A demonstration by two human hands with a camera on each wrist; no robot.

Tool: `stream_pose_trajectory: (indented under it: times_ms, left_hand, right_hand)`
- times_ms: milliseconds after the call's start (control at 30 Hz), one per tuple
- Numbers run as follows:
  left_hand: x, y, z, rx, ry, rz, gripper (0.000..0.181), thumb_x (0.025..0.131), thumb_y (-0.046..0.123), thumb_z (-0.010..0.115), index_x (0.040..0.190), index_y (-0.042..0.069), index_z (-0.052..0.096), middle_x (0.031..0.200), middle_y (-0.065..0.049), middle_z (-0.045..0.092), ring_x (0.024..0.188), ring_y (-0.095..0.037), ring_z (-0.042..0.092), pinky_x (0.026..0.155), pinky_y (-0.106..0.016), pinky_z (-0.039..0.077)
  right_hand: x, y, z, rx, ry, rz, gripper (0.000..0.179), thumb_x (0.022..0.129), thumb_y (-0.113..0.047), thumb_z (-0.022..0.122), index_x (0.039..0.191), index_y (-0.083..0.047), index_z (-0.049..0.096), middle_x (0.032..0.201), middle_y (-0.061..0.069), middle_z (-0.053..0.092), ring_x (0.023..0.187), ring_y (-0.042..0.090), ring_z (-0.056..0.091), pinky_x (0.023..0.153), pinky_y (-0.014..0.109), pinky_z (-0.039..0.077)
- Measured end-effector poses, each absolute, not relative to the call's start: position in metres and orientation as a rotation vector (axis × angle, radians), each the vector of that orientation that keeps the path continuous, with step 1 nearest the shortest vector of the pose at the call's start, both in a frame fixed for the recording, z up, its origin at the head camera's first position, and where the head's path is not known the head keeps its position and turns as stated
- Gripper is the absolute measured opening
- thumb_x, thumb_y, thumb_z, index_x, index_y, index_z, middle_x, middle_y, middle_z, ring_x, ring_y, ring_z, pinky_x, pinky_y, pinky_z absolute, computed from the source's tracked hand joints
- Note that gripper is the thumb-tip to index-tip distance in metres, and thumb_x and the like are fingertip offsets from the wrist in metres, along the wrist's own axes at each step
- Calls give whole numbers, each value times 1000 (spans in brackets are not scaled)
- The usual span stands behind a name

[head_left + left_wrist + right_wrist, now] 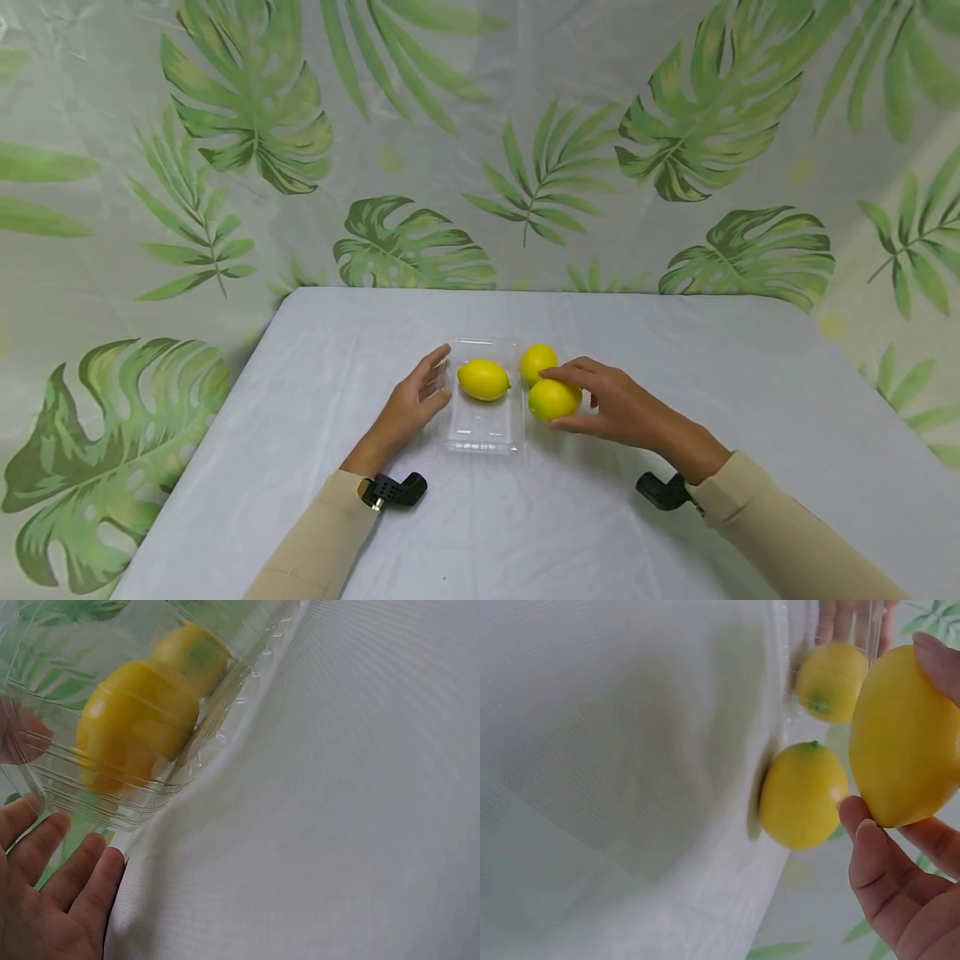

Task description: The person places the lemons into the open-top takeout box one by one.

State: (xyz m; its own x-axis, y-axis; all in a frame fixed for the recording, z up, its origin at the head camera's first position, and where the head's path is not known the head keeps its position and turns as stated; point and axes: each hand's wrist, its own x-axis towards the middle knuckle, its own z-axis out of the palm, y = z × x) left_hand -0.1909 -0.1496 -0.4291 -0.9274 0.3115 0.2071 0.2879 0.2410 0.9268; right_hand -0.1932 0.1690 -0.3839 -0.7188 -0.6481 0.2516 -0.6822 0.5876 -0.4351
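One lemon lies inside a clear plastic box on the table. My left hand is at the box's left side with fingers extended; in the left wrist view the fingers are spread beside the ribbed wall, and whether they touch it I cannot tell. My right hand pinches a second lemon between thumb and fingers, just right of the box. In the right wrist view this held lemon is raised off the table. Behind it, a third lemon rests on the cloth outside the box.
A white cloth covers the table. Behind the table hangs a curtain with green leaf prints. Each wrist carries a black camera mount, the left mount and the right mount, close above the cloth.
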Motion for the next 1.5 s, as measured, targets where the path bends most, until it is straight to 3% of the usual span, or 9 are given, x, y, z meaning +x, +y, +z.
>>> stream_pose_trajectory:
  times_ms: [367,633,1133,1300,1500]
  left_hand:
    - [-192,-151,-430,585,2450,1828,63,94,0,54,151,3,28,155,-15,29,139,-35,33,111,-47,32]
    - [-189,-150,-430,584,2436,1818,63,94,1,53,151,3,27,156,-15,28,139,-35,33,112,-47,31]
    - [-191,-151,-428,613,2451,1834,63,93,-1,54,150,1,27,155,-18,29,138,-38,33,111,-49,32]
    - [-191,-151,-429,610,2447,1840,63,93,-1,54,150,1,28,155,-17,29,138,-37,33,111,-48,33]
    - [-191,-151,-430,608,2450,1844,63,93,-2,53,150,1,28,155,-17,29,138,-37,34,111,-49,32]
  right_hand:
    - [-193,162,-382,1154,-2723,827,64,79,-43,76,133,-15,58,119,4,59,90,13,54,62,30,55]
    - [-193,153,-384,1170,-2714,833,64,80,-39,76,135,-14,56,119,6,60,82,14,54,59,23,53]
    - [-195,134,-382,1236,-2645,812,64,81,-26,78,138,-15,51,128,8,55,93,16,55,61,26,56]
    - [-196,128,-385,1243,-2612,773,64,82,-25,78,139,-14,50,127,6,53,105,17,56,77,31,58]
    - [-198,120,-387,1241,-2548,720,63,81,-30,78,137,-15,51,125,3,54,112,18,54,97,37,50]
